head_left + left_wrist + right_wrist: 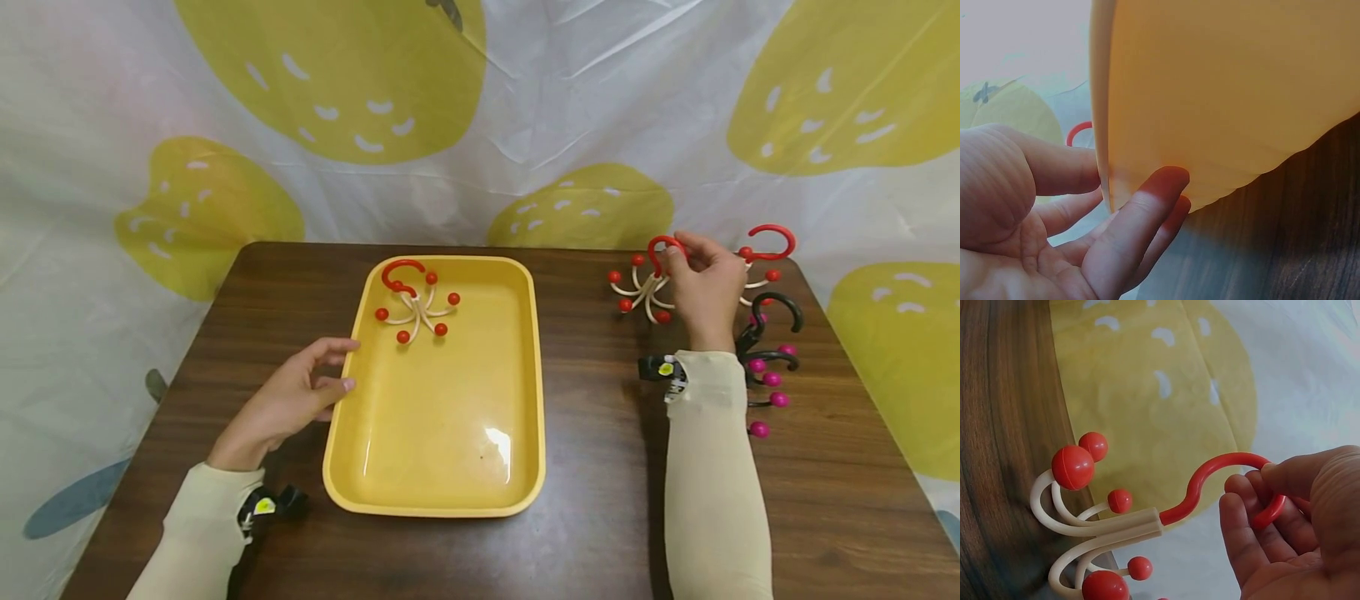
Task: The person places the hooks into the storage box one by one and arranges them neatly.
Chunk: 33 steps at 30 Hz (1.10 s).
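At the far right of the table, my right hand [708,287] pinches the red hook of a cream multi-arm hanger [645,287]. In the right wrist view, thumb and fingers grip the curved end of this red hook [1225,459], and red balls tip the cream arms. Its arms spread low at the tabletop; whether they touch it, I cannot tell. My left hand [288,400] holds the left rim of a yellow tray [536,392], with fingers on both sides of its wall in the left wrist view. A similar red-hooked hanger [417,308] lies in the tray's far left corner.
Behind my right hand is another red-hooked hanger [772,250]. Black hangers with magenta balls [776,358] lie to the right of my right wrist, partly hidden by the sleeve. A fruit-patterned curtain [420,200] hangs along the far edge of the brown wooden table [600,467].
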Available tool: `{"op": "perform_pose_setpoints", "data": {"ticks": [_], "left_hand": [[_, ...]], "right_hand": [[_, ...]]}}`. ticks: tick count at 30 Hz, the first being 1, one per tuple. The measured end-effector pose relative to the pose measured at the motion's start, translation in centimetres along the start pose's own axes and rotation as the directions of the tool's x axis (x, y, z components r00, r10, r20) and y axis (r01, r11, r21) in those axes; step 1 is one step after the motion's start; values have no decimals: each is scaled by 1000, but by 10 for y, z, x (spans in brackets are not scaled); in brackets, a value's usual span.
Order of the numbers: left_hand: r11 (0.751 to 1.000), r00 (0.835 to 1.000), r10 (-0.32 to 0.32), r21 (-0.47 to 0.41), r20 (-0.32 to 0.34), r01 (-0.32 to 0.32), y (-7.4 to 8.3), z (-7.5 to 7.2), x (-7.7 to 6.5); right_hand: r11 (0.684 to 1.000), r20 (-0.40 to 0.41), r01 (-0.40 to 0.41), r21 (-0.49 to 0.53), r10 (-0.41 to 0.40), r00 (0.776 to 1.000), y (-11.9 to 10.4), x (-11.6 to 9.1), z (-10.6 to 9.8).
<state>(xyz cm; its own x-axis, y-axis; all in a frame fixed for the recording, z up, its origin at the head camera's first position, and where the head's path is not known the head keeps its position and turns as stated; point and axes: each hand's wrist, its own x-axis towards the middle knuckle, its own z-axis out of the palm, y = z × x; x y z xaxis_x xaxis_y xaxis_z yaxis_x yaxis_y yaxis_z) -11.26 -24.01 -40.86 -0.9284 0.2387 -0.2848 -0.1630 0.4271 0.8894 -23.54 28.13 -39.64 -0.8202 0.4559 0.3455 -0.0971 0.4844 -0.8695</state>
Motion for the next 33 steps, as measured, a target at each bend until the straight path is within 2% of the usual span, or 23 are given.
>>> {"op": "perform_pose_setpoints", "data": {"ticks": [6, 15, 33], "left_hand": [[1000, 1000, -4, 5, -4, 4, 0, 0, -1], [1000, 1000, -3, 18, -10, 3, -1, -2, -3], [1000, 1000, -2, 17, -9, 2, -1, -2, -3]], "right_hand": [[998, 2, -18, 68, 18, 1000, -1, 0, 0], [991, 15, 8, 135, -10, 1000, -10, -3, 1], [981, 34, 121, 151, -127, 991, -45, -16, 4]]}}
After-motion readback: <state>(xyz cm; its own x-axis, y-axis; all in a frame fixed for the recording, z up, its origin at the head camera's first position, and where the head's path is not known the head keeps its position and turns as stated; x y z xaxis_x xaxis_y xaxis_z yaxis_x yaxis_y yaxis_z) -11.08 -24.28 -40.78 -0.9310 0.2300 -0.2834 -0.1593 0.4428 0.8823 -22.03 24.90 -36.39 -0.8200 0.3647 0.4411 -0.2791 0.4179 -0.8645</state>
